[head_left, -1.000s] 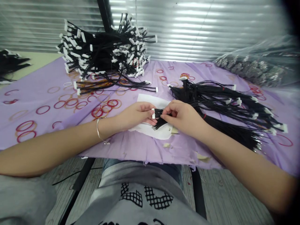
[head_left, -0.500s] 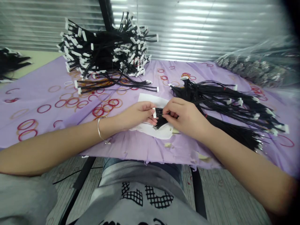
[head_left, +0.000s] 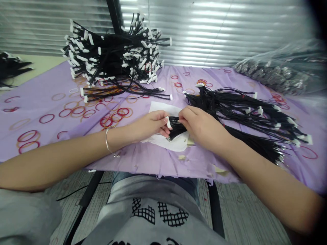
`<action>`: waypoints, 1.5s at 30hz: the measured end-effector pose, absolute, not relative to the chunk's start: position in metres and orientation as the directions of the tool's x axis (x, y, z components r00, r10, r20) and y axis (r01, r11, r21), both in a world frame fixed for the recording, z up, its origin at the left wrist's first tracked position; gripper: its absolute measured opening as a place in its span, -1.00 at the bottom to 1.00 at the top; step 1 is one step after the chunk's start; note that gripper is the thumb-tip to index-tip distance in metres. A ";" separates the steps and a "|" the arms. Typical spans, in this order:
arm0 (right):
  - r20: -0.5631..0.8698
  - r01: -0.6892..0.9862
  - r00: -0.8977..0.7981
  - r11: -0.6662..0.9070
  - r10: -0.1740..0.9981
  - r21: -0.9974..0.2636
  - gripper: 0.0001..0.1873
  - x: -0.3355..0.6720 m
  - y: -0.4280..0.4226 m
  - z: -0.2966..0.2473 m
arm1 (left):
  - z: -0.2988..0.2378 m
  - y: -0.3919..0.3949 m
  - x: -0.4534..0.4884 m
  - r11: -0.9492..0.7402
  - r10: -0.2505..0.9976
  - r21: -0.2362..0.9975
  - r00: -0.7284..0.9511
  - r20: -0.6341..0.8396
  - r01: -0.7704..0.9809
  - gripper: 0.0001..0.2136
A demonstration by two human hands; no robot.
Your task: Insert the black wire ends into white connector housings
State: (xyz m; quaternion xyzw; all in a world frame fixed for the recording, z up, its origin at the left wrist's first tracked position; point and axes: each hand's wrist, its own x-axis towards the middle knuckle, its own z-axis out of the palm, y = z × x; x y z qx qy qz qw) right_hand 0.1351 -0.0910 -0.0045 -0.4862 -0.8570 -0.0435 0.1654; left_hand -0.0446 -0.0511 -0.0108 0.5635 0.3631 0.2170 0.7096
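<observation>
Black wire bundle (head_left: 175, 129) between left fingers (head_left: 161, 124) and right fingers (head_left: 184, 117)

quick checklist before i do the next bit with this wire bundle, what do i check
1. Bundle of black wires held: ok, pinched between left hand and right hand.
2. White connector seated on the wires: cannot tell, too small to see.
3. Wire ends under the right hand: cannot tell, hidden by fingers.
4. White paper sheet lying on the purple cloth: ok.
5. Right-side wire harness pile free of the held bundle: cannot tell, they meet behind the right hand.
</observation>
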 end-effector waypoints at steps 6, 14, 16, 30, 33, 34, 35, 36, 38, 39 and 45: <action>0.361 0.890 -0.389 0.446 0.848 -0.089 -0.92 0.156 -0.082 0.008 | -0.012 -0.052 -0.043 0.243 0.737 0.961 0.620 -0.269 0.128 -0.87; 0.369 0.737 -0.401 0.535 0.838 -0.414 -0.93 0.148 -0.086 0.007 | -0.011 -0.052 -0.048 0.220 0.725 0.969 0.646 -0.239 0.111 -0.90; 0.358 0.717 -0.456 0.575 0.815 -0.395 -0.95 0.143 -0.089 0.002 | -0.010 -0.053 -0.047 0.214 0.725 0.970 0.646 -0.238 0.116 -0.91; 0.327 0.743 -0.398 0.510 0.857 -0.433 -0.85 0.139 -0.088 -0.003 | -0.011 -0.053 -0.047 0.117 0.731 0.983 0.658 -0.181 0.141 -0.90; 0.340 0.754 -0.409 0.524 0.847 -0.397 -0.85 0.140 -0.088 -0.003 | -0.011 -0.053 -0.047 0.089 0.732 0.984 0.660 -0.168 0.152 -0.89; 0.340 0.758 -0.415 0.527 0.844 -0.383 -0.85 0.140 -0.088 -0.003 | -0.012 -0.053 -0.047 0.088 0.730 0.985 0.663 -0.166 0.149 -0.89; 0.339 0.760 -0.423 0.532 0.841 -0.372 -0.86 0.140 -0.088 -0.003 | -0.012 -0.053 -0.047 0.090 0.728 0.985 0.666 -0.165 0.146 -0.89; 0.336 0.759 -0.431 0.538 0.837 -0.367 -0.87 0.141 -0.088 -0.003 | -0.012 -0.053 -0.047 0.090 0.726 0.986 0.668 -0.163 0.142 -0.89; 0.333 0.749 -0.445 0.549 0.832 -0.371 -0.88 0.141 -0.088 -0.002 | -0.013 -0.053 -0.048 0.086 0.723 0.987 0.672 -0.158 0.139 -0.90; 0.332 0.743 -0.451 0.555 0.828 -0.374 -0.88 0.142 -0.088 -0.002 | -0.013 -0.053 -0.048 0.080 0.723 0.987 0.674 -0.153 0.139 -0.90; 0.334 0.733 -0.479 0.579 0.812 -0.358 -0.90 0.141 -0.087 -0.002 | -0.011 -0.054 -0.048 0.022 0.732 0.985 0.668 -0.133 0.172 -0.90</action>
